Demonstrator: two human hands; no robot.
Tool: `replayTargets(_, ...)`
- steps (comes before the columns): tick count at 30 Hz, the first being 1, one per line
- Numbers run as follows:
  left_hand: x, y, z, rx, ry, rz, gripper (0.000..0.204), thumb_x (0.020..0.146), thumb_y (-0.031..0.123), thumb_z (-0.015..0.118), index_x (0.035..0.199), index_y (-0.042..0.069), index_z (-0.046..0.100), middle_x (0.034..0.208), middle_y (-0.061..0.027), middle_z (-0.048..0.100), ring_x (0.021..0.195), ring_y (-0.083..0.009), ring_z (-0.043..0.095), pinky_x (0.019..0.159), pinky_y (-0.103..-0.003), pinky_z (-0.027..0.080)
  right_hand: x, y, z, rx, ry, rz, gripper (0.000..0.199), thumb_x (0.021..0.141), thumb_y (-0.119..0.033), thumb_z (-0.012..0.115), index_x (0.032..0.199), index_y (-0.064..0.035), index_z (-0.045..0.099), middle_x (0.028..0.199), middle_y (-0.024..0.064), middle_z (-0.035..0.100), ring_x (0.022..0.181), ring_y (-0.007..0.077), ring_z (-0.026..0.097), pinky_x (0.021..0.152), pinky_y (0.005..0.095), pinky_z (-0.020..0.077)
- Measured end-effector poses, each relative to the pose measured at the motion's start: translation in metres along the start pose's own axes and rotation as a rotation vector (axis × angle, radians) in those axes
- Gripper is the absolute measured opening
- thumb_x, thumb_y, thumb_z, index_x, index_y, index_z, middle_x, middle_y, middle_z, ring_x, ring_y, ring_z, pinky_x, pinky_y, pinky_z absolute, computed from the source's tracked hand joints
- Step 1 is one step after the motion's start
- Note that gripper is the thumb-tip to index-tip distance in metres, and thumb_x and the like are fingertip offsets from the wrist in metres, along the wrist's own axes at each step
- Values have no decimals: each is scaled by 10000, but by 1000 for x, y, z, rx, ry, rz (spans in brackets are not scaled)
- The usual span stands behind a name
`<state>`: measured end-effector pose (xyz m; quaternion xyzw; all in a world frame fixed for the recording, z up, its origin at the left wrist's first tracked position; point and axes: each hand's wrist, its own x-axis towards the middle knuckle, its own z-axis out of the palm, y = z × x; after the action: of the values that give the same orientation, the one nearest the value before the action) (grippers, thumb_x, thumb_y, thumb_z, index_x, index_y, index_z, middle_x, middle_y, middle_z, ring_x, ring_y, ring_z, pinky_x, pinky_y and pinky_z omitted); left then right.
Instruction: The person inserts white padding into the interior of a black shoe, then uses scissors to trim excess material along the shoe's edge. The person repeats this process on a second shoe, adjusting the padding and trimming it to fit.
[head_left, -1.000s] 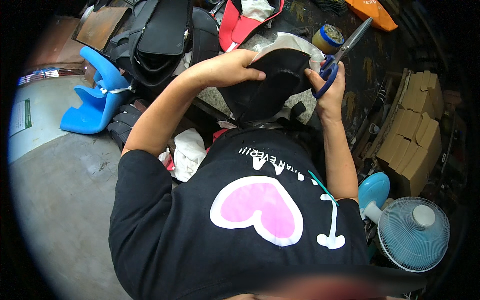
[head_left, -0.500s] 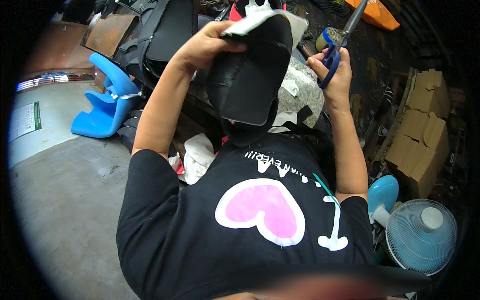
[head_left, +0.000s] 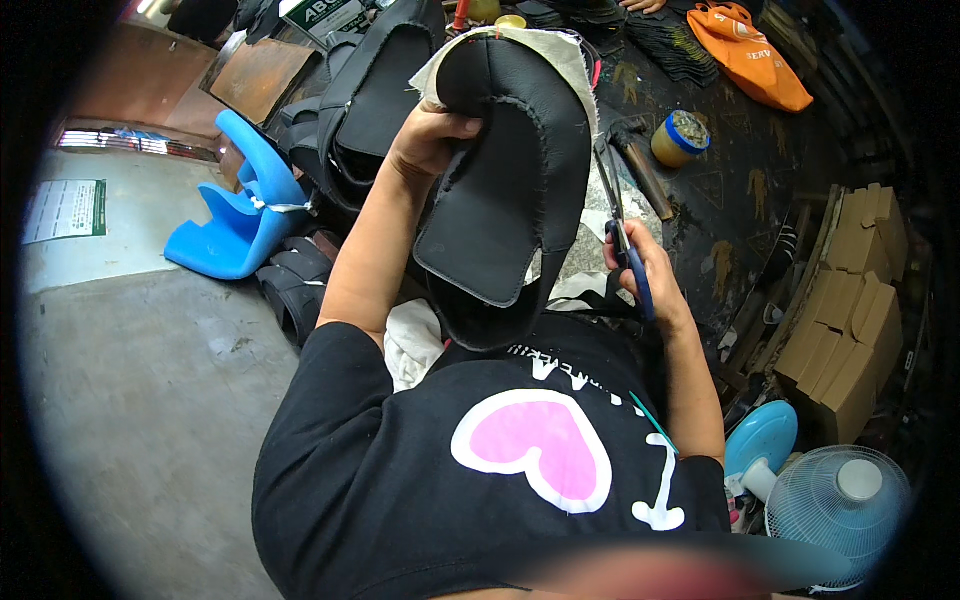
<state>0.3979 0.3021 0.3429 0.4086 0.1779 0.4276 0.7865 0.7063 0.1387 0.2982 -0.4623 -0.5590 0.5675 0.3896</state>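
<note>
My left hand point(head_left: 435, 140) is closed on the upper left edge of a black leather-like stitched piece point(head_left: 500, 205). The piece hangs upright before my chest, with a flat panel and a curved, open lower part. Whitish cloth point(head_left: 575, 70) sticks out with a ragged edge along its top and upper right side. My right hand point(head_left: 645, 265) grips blue-handled scissors point(head_left: 614, 215), fingers wrapped about the handles. Their blades point up close to the piece's right edge, apparently slightly apart; I cannot tell whether they touch the cloth.
On the dark table lie a hammer point(head_left: 645, 175), a blue-rimmed jar point(head_left: 680, 138) and an orange bag point(head_left: 750, 60). Another person's hand point(head_left: 643, 5) shows at the far edge. Similar black pieces point(head_left: 385, 110) and a blue moulded shape point(head_left: 240, 215) are left; cardboard boxes point(head_left: 840, 320) and a fan point(head_left: 840, 510) right.
The black piece has been turned so its face and cloth edge show more. My right hand has come down and inward, bringing the scissors from the upper right to beside the piece.
</note>
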Motion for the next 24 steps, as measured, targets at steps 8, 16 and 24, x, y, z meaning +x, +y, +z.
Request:
replayTargets(8,3,-9,12,1,-15,44,600,613,-27,636,1212,-39,593,1140,-148,669,1011,-283,663,969,-412,509,-3,-10,5,96,116,26,343,691,-107,781,944,-57,554,710,-27,536,643,35,495,586,203,399)
replayTargets(16,10,-8,8,91,-196,-52,661,664,-65,686,1305,39,561,1195,-71,653,1083,-197,618,993,-350,466,0,-9,-4,-90,169,-81,363,666,-105,816,930,-56,572,688,-48,505,625,31,487,550,200,355)
replayTargets(24,6,-4,10,197,-185,-149,627,672,-56,692,1285,32,595,1139,-62,680,1057,-164,619,1000,-314,443,-9,-17,-18,21,42,-56,451,692,-289,865,921,-22,583,737,-41,493,641,52,457,589,216,376)
